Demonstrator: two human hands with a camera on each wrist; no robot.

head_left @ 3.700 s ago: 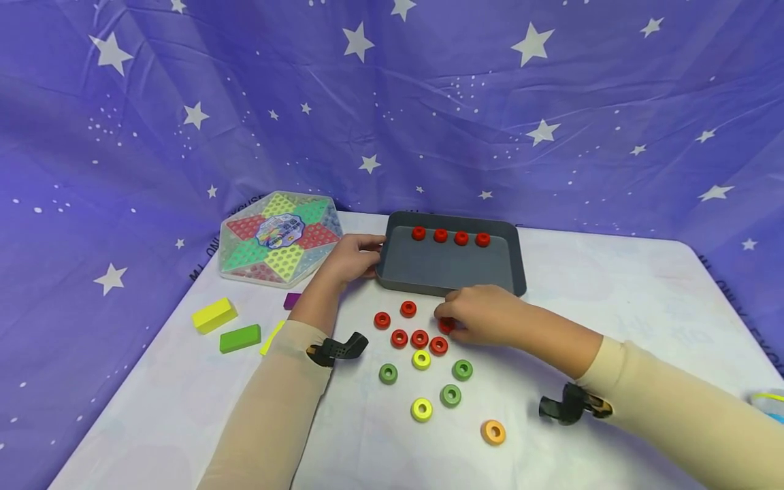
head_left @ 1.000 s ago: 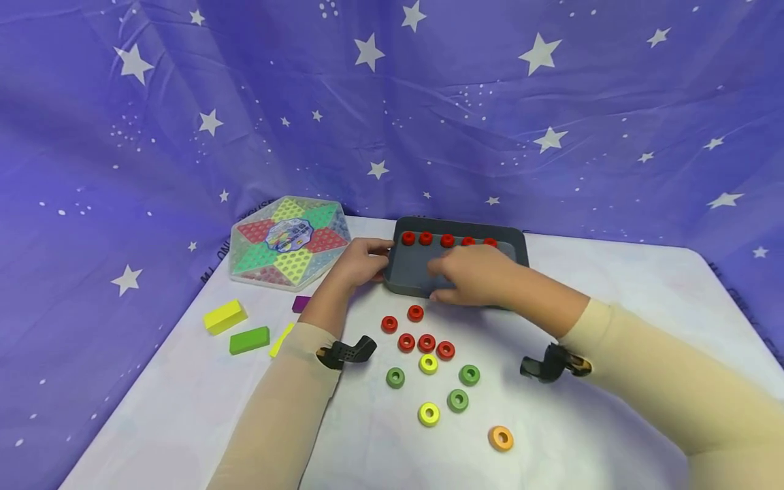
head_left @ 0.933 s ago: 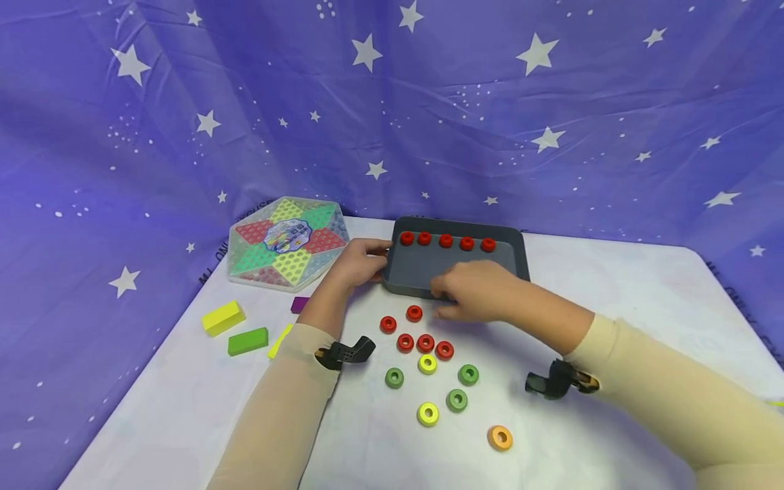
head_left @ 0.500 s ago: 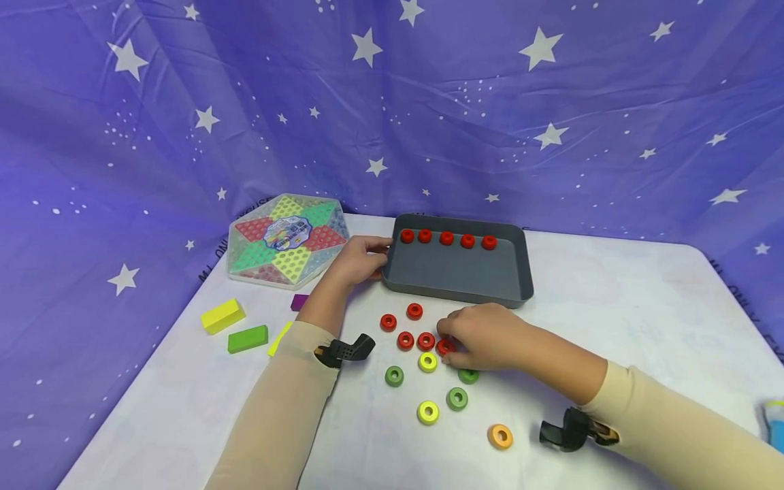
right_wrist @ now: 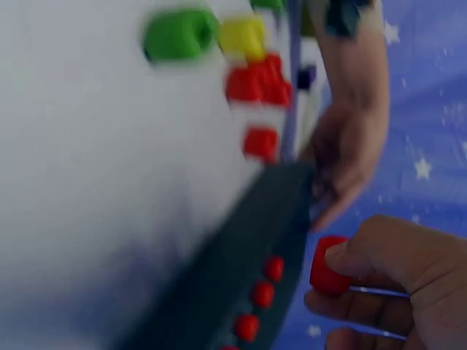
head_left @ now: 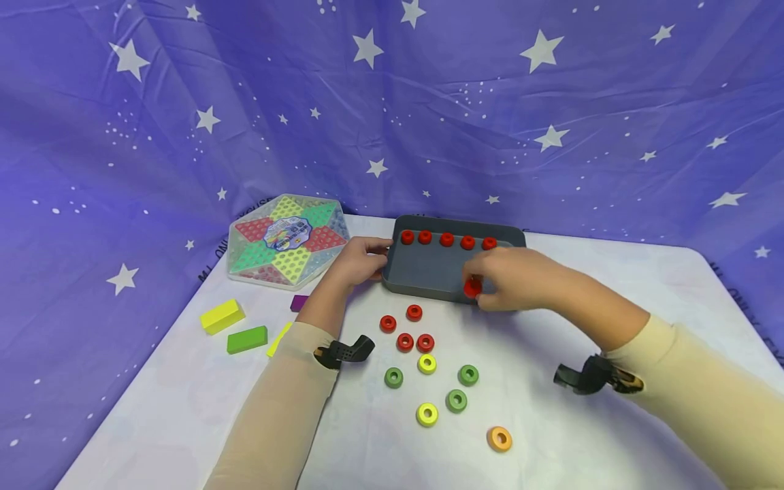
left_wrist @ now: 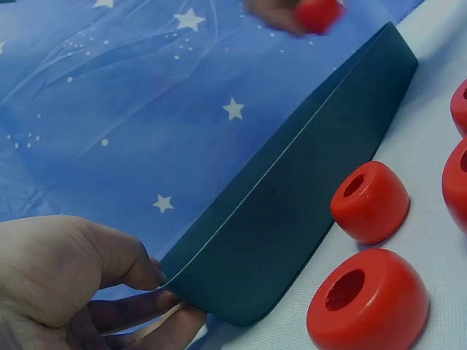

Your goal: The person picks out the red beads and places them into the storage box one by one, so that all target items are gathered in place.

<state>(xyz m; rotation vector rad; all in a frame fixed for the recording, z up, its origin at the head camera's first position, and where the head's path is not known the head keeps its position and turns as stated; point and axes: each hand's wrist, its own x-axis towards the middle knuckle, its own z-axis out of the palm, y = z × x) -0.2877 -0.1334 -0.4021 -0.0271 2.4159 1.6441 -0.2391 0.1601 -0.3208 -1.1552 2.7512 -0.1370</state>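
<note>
My left hand [head_left: 357, 260] grips the left edge of a dark grey tray [head_left: 422, 272]. In the left wrist view, the thumb and fingers pinch the rim at one corner of the tray wall [left_wrist: 281, 197]. Above the tray's front right part, my right hand [head_left: 520, 278] holds a red bead [head_left: 472, 288] between thumb and fingers; the right wrist view shows this bead [right_wrist: 330, 266] from the side. Along the tray's back wall, several red beads [head_left: 446, 239] stand in a row. More red beads [head_left: 405, 341] with holes upward lie on the table in front.
Yellow beads [head_left: 427, 414], green beads [head_left: 456, 401] and an orange bead [head_left: 499, 439] lie nearer the front. Left are a yellow block [head_left: 222, 316], a green block [head_left: 248, 339], a partly hidden purple block [head_left: 298, 303] and a hexagonal game board [head_left: 288, 238]. A starry curtain [head_left: 392, 102] hangs behind.
A fifth red bead joined the tray row. The right hand then took another red bead from the table and carried it up over the tray. The left hand stays at the tray.
</note>
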